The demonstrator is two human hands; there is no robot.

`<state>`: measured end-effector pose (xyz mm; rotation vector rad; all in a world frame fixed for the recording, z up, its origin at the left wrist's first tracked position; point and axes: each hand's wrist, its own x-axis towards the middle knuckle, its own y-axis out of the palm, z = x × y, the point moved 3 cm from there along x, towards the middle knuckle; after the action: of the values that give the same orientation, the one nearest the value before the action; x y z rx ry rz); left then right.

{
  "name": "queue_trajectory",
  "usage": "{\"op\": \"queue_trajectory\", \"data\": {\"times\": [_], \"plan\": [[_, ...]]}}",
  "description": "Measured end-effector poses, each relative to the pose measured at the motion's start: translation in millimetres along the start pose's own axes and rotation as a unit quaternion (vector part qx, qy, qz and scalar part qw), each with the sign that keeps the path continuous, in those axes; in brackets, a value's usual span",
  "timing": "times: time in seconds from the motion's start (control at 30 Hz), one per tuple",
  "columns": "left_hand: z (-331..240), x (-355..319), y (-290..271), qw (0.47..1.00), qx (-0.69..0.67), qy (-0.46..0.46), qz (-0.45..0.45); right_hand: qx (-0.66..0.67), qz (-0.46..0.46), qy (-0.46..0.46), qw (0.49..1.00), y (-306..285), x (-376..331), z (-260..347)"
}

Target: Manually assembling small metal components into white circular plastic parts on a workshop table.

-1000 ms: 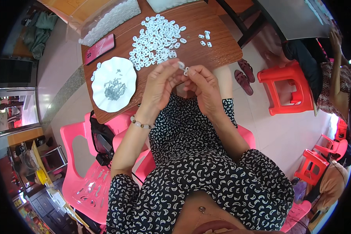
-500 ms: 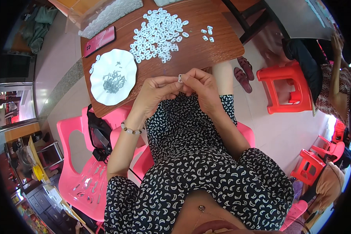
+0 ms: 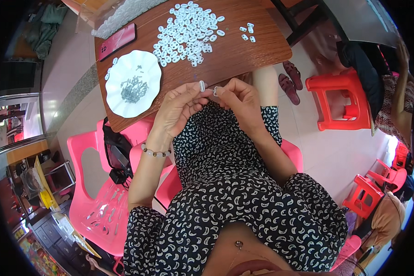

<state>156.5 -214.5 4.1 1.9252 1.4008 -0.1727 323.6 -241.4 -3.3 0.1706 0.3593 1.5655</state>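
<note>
Between the thumb and finger of my left hand (image 3: pixel 181 105) is a small white oval plastic piece (image 3: pixel 202 86), held edge-on. My right hand (image 3: pixel 241 102) pinches a small white plastic piece with openings (image 3: pixel 215 91), a short gap from the oval one. Both hands are over my lap, just off the table's near edge. Past them on the wooden table (image 3: pixel 234 57) lies a heap of white oval pieces (image 3: pixel 179 34), with squarish white ones at its near side. A white wavy-rimmed plate (image 3: pixel 117 103) on the left holds many small grey metal parts (image 3: pixel 134 89).
A pink phone (image 3: pixel 118 42) lies behind the plate, near a clear bag of white pieces (image 3: pixel 129 16). Several loose white pieces (image 3: pixel 250 30) sit at the table's right. A pink chair (image 3: pixel 96 216) stands left of me, a red stool (image 3: pixel 340 101) to the right. Purple sandals (image 3: pixel 289 88) rest on the floor.
My hands have drawn apart, the left one slightly leftward. The two white pieces, together between my fingers before, now show separately, one in each hand.
</note>
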Motion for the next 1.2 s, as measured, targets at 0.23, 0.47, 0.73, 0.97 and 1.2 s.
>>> {"op": "queue_trajectory", "data": {"times": [0.23,0.47,0.73,0.97,1.2], "plan": [[-1,-3,2,0.999,0.025,0.026,-0.018,-0.041,-0.023,-0.046,0.998,0,1,2],[1,-2,4,0.999,0.039,0.035,-0.012,-0.059,-0.023,-0.06,0.996,-1,0,3],[4,-3,5,0.997,0.064,0.041,-0.011,-0.095,-0.021,-0.049,0.994,-3,-3,3],[5,-3,8,0.995,0.078,0.056,-0.021,-0.141,-0.034,-0.06,0.988,-2,-5,5],[2,-8,17,0.975,0.185,0.114,-0.034,-0.144,-0.048,-0.061,0.987,-1,-5,0]]}}
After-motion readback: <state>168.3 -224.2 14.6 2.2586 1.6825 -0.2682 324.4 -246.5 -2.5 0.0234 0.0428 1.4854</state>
